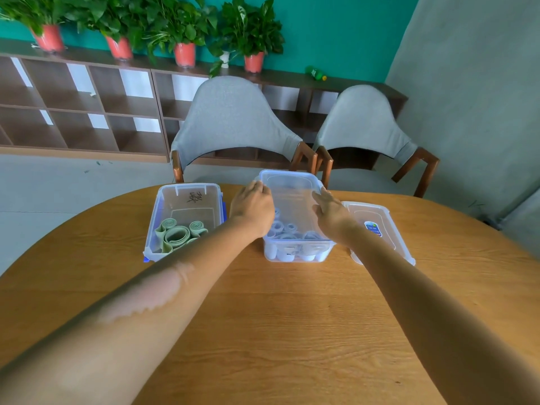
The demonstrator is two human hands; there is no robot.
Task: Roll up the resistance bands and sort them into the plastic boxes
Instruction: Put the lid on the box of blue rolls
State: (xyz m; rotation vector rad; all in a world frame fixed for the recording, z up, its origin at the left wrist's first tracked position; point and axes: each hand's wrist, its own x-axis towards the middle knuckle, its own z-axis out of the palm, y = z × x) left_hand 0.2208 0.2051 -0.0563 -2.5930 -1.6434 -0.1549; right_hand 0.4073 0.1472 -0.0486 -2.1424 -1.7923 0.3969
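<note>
Resistance bands, rolled into coils, lie in two clear plastic boxes on the round wooden table (277, 331). Pale green rolled bands (178, 235) sit in the open clear plastic box with blue clips (163, 206) to the left. White or pale lilac rolled bands (287, 232) fill the centre clear plastic box (295, 255), directly ahead of both hands.

A clear rectangular plastic lid (287, 188) is held over the centre box, its far end raised and its near end low against the box rim; whether it is seated there cannot be told. Its long axis runs away from the person, in line with the box beneath.

The left hand (252, 209) grips the lid's left long edge, fingers curled over the rim. The right hand (328, 211) holds the right long edge, fingers bent against it. Both hands stand about equally far along the lid, one on each side, so neither is the nearer.

A second clear plastic lid with a blue label (377, 226) lies flat on the table just beside the centre box, to its right, nearer the right hand.

Judgement: sorting appears complete, with no loose bands in view; the step in hand is closing the centre box. The coming move calls for lowering the far end squarely onto the rim.
</note>
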